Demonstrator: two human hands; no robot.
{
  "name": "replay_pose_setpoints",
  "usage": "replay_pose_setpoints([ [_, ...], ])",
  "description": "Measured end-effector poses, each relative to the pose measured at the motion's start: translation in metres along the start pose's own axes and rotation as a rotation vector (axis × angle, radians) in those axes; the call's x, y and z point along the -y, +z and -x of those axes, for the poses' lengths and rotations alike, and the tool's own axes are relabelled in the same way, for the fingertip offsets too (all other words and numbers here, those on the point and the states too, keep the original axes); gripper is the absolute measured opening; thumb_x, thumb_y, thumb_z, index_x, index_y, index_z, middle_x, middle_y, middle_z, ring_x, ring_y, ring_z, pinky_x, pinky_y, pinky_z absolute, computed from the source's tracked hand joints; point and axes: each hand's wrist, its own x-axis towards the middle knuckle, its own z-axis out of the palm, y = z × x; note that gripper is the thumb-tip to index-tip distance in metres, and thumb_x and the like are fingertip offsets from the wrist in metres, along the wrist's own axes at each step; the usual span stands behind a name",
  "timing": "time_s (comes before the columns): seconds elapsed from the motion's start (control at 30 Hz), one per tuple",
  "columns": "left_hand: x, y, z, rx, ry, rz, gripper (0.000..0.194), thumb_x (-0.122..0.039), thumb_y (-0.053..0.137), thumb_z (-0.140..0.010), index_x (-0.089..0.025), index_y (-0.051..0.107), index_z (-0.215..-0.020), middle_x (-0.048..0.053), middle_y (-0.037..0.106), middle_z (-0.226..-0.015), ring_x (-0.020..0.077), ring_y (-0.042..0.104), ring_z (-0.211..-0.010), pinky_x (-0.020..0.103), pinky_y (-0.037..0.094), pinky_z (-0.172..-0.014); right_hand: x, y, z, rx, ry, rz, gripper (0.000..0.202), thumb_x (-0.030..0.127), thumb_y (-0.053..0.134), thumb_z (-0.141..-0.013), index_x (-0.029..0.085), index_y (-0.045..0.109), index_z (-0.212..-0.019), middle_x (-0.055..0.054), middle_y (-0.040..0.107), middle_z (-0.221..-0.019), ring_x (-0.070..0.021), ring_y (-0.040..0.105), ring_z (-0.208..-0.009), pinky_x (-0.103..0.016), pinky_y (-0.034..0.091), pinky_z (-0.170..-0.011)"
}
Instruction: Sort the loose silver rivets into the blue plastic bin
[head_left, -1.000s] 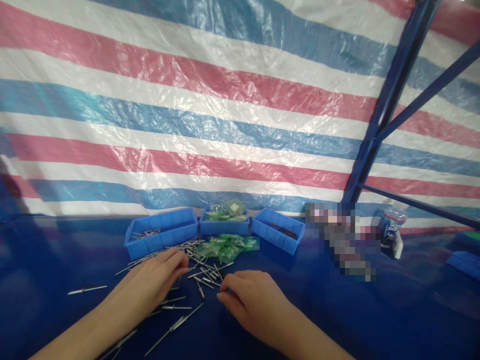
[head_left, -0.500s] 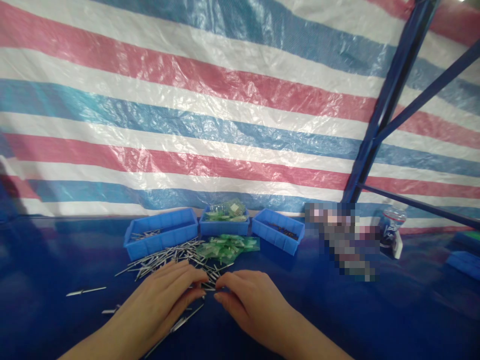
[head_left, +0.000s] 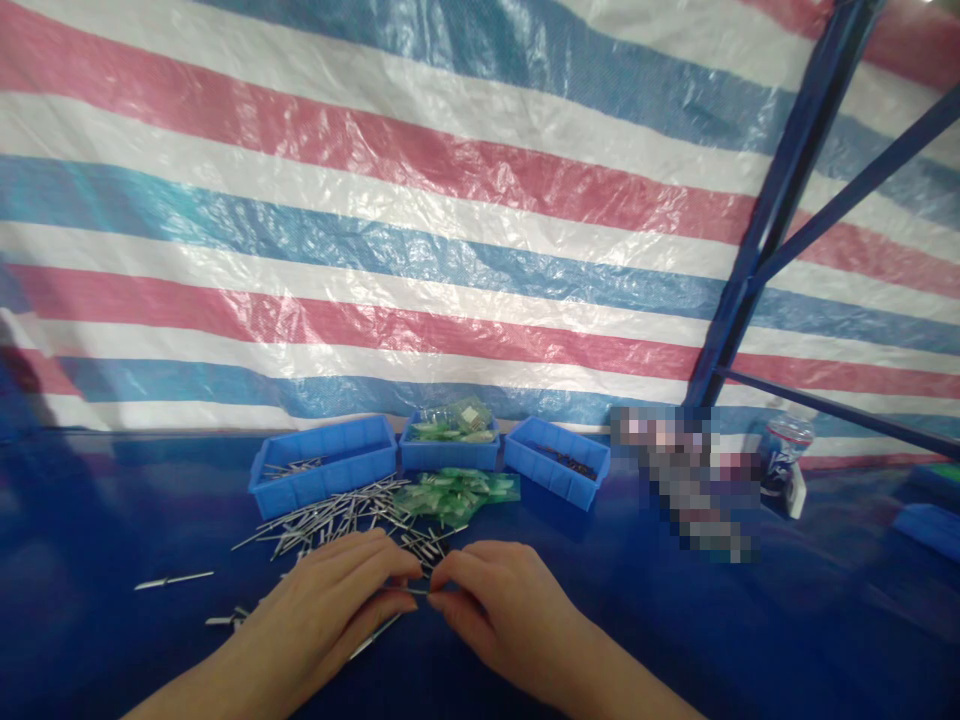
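Note:
My left hand [head_left: 337,590] is curled, thumb and index finger closing around a thin metal rod that looks like a blind rivet [head_left: 415,591]. The rivet reaches across to my right hand [head_left: 506,605], whose thumb and index finger pinch its other end. Just beyond my fingers lies a loose pile of similar silver blind rivets [head_left: 341,515]. Small green plastic packets [head_left: 457,492] lie against the pile's right side. Another rivet [head_left: 371,638] rests on the blue table below my left thumb, partly hidden by that hand.
Three blue bins stand behind the pile: a left bin [head_left: 322,484] with a few rivets, a middle bin [head_left: 450,458] with green packets, and a right bin [head_left: 551,480] with small dark pieces. A single rivet [head_left: 174,580] lies far left. A plastic jar [head_left: 784,455] stands right.
My left fingertips have shifted slightly right, closer to my right fingertips. The rivet now shows between the two hands. The bins and packets have stayed put.

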Motion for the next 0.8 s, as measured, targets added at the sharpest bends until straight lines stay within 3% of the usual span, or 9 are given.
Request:
replay_pose_setpoints([
  [0.33,0.001,0.002,0.001,-0.051,-0.021,0.055,0.023,-0.043,0.048,-0.097,-0.027,0.063,-0.089,-0.004,0.065,-0.073,0.0116,0.063,-0.064,0.016,0.048,-0.062,-0.002,0.005,0.000,-0.034,-0.016,-0.001,0.011,0.023,0.057,-0.089,0.019,0.067,-0.093,-0.001,0.069,-0.081,-0.0123,0.061,-0.071,-0.020,0.037,-0.061],
  [0.53,0.005,0.001,0.003,-0.075,-0.067,0.016,0.020,-0.046,0.053,-0.093,-0.029,0.062,-0.099,-0.004,0.070,-0.085,0.0126,0.067,-0.076,0.015,0.050,-0.070,-0.001,-0.001,-0.001,-0.050,0.042,0.037,0.014,0.022,0.052,-0.092,0.018,0.065,-0.091,-0.003,0.069,-0.085,-0.0139,0.063,-0.075,-0.021,0.038,-0.063],
  [0.8,0.005,-0.002,-0.002,-0.069,-0.122,-0.011,0.026,-0.042,0.044,-0.098,-0.026,0.065,-0.095,-0.001,0.070,-0.087,0.0143,0.068,-0.079,0.018,0.051,-0.072,0.000,-0.006,-0.002,-0.108,0.110,0.076,0.015,0.023,0.050,-0.093,0.019,0.064,-0.092,-0.003,0.069,-0.082,-0.0155,0.064,-0.074,-0.022,0.037,-0.061],
])
